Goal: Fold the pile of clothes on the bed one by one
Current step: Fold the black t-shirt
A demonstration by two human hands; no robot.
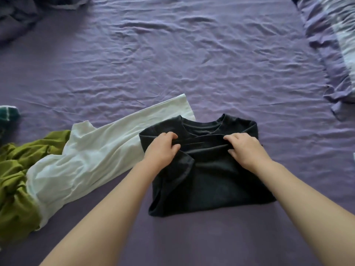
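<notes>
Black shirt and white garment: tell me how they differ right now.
The black shirt is partly folded into a compact block; the white garment lies stretched out and unfolded. The left hand and right hand grip the black shirt; nothing holds the white garment. Both lie on the purple sheet.

Green garment (17, 181) (rumpled) and teal cloth (7, 112), both edge-cropped
</notes>
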